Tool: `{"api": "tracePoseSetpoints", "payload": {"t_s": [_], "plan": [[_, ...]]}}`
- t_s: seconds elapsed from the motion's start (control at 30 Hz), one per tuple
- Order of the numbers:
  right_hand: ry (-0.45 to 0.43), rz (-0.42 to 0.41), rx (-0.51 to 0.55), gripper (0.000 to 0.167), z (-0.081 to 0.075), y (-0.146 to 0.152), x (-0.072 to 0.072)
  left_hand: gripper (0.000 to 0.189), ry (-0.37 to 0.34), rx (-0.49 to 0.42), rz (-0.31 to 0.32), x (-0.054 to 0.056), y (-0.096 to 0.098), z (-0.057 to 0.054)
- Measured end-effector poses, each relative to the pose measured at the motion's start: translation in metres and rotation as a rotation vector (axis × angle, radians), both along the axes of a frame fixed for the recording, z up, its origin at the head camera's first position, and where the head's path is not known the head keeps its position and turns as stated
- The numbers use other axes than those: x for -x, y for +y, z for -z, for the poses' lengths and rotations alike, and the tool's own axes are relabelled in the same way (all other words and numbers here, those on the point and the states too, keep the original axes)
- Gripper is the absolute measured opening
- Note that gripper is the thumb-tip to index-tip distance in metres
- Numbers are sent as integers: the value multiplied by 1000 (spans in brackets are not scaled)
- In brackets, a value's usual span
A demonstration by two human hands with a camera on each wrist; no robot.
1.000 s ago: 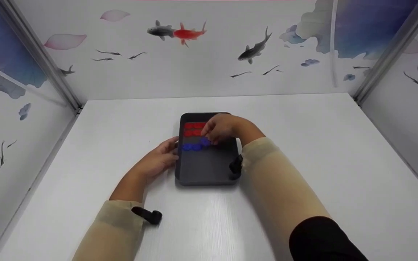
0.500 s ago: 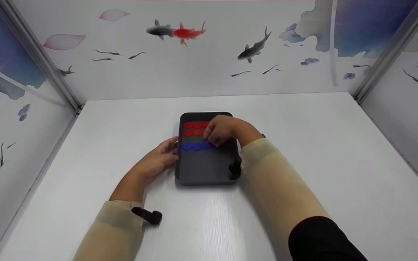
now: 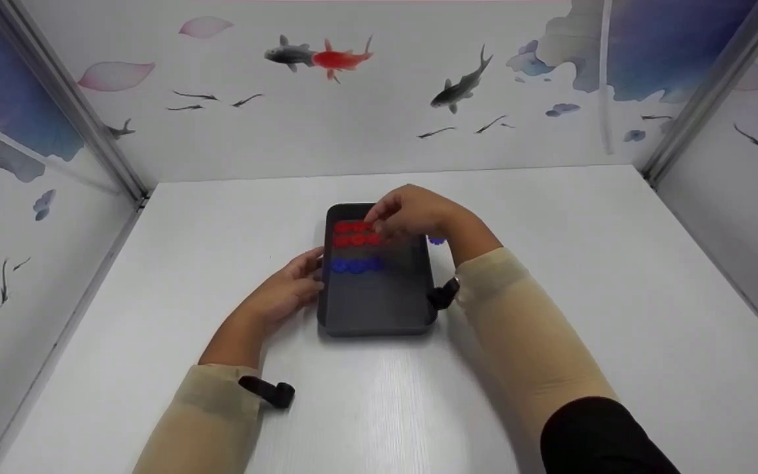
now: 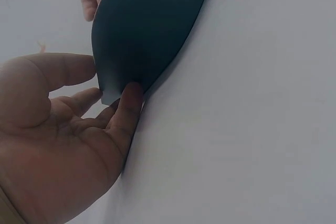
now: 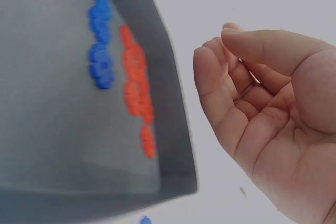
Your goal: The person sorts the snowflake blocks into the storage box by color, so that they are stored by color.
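Note:
A dark grey rectangular tray point(image 3: 379, 309) lies on the white table. Toward its far end are two rows of small red scalloped plastic pieces point(image 3: 358, 239), partly covered by my right hand in the head view. Nearer me runs a short row of blue scalloped pieces point(image 5: 101, 66). My left hand point(image 3: 287, 289) touches the tray's left wall with its fingertips and thumb, as the left wrist view shows. Loosely curled and holding nothing, my right hand point(image 3: 415, 214) hovers above the far right part of the tray.
Another blue piece point(image 3: 437, 240) lies on the table just right of the tray, partly hidden behind my right wrist. White panels point(image 3: 379, 118) with painted fish stand at the back and both sides of the table point(image 3: 583, 263).
My right hand has let go of a blue piece at the right end of the blue row, then risen and moved away toward the far right. The left hand stays in place.

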State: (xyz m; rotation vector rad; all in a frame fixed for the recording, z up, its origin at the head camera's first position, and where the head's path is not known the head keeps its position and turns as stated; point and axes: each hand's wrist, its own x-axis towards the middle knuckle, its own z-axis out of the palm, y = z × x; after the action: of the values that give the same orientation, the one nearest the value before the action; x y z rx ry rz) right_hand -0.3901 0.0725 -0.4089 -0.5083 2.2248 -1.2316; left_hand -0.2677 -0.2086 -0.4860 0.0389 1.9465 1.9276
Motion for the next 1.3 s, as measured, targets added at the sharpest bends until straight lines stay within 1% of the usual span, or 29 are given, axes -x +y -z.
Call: {"api": "tracePoseSetpoints", "payload": {"t_s": [0.13,0.23,0.33,0.5,0.63,0.8,0.97,1.1,1.23,1.3], "plan": [[37,11,30,25,-8,17,-4,79,-1,0,-1,1,0,0],[73,18,26,25,-9,33,-8,79,1,6,1,1,0,0],[105,47,0,25,-7,51,-12,79,-6,11,-10,1,0,0],[116,121,-19,29,2,80,-12,79,-17,22,-12,1,0,1],[108,177,-7,30,8,100,-11,78,-11,22,-9,1,0,1],[95,216,3,30,15,118,-11,79,-10,27,-7,2,1,1],[76,263,6,37,26,133,-6,79,-9,22,-4,2,1,2],[45,310,-29,42,38,142,0,79,-12,24,-14,1,1,1],[13,358,-100,41,50,149,3,80,-11,29,-17,1,1,-1],[15,362,-129,40,55,152,3,80,-9,25,-16,1,1,-1]]}}
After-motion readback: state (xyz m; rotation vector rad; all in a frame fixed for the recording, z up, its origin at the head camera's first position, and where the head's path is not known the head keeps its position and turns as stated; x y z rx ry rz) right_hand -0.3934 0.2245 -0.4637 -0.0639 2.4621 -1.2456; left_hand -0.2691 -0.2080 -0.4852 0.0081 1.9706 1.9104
